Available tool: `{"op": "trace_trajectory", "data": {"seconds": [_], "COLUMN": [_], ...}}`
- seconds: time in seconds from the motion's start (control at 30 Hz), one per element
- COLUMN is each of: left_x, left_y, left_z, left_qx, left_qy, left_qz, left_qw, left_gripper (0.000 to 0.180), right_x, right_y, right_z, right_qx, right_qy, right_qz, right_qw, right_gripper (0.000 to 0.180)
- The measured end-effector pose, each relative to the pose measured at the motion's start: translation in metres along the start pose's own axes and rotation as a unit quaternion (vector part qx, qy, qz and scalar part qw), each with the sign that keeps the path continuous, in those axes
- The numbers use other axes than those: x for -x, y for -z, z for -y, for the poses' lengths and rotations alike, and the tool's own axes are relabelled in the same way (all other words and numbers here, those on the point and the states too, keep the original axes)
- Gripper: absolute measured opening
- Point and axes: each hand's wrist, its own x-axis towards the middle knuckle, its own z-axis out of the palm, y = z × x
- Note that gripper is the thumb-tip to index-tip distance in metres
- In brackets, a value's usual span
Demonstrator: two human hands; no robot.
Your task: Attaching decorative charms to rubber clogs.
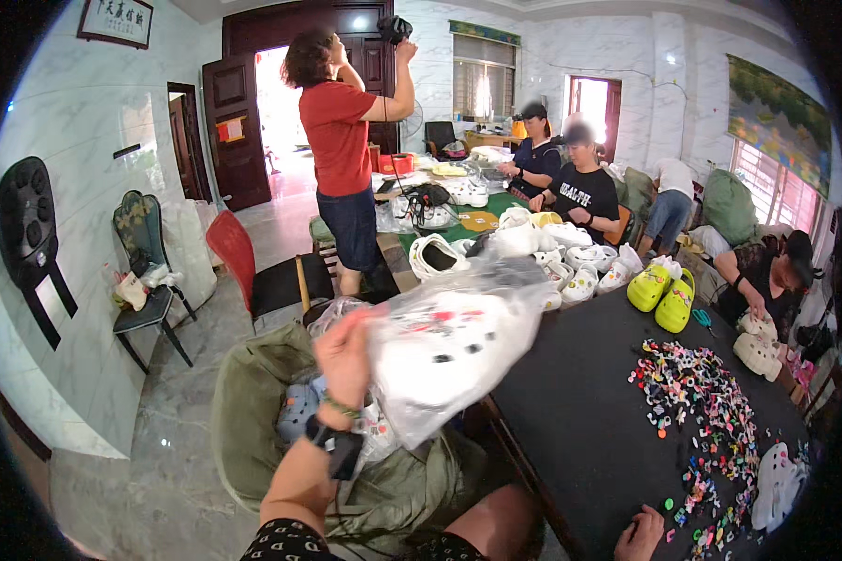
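My left hand, with a dark band on its wrist, is closed on the edge of a clear plastic bag. White clogs with dark holes and red marks show through the plastic. The bag is held up between a large olive sack and the black-topped table. Inside the sack, a blue-grey clog and more plastic are partly visible. At the lower edge, my right hand lies on the tabletop, fingers apart and holding nothing. Beside it are scattered small colourful shoe charms.
Yellow-green clogs, teal scissors and a white clog lie on the table. White clogs pile up beyond. A co-worker handles a cream clog at right; others sit behind. A person in red stands near a red-backed chair.
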Motion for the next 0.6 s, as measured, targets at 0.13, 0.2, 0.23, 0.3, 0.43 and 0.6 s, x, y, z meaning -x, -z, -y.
{"op": "trace_trajectory", "data": {"seconds": [0.13, 0.2, 0.23, 0.3, 0.43, 0.6], "left_x": [0.043, 0.073, 0.087, 0.117, 0.188, 0.236], "left_y": [-0.111, -0.16, -0.185, -0.233, -0.278, -0.255], "left_z": [-0.029, -0.026, -0.028, -0.026, -0.004, 0.02], "left_qx": [0.127, 0.127, 0.085, 0.065, 0.006, 0.034], "left_qy": [0.072, 0.097, -0.015, -0.155, -0.212, -0.298], "left_qz": [0.028, 0.066, 0.083, 0.121, 0.386, 0.449], "left_qw": [0.989, 0.985, 0.993, 0.978, 0.898, 0.842], "left_gripper": [0.017, 0.018, 0.019, 0.023, 0.018, 0.016], "right_x": [0.003, 0.005, 0.005, 0.006, 0.004, 0.017], "right_y": [0.003, 0.001, 0.002, 0.003, 0.002, -0.026], "right_z": [-0.001, -0.003, -0.003, -0.003, 0.002, -0.027], "right_qx": [-0.012, -0.024, -0.017, -0.015, 0.002, -0.052], "right_qy": [0.006, 0.022, 0.025, 0.023, 0.007, -0.037], "right_qz": [-0.008, -0.022, -0.023, -0.017, 0.021, 0.001], "right_qw": [1.0, 0.999, 0.999, 0.999, 1.0, 0.998], "right_gripper": [0.015, 0.015, 0.016, 0.016, 0.017, 0.017]}}
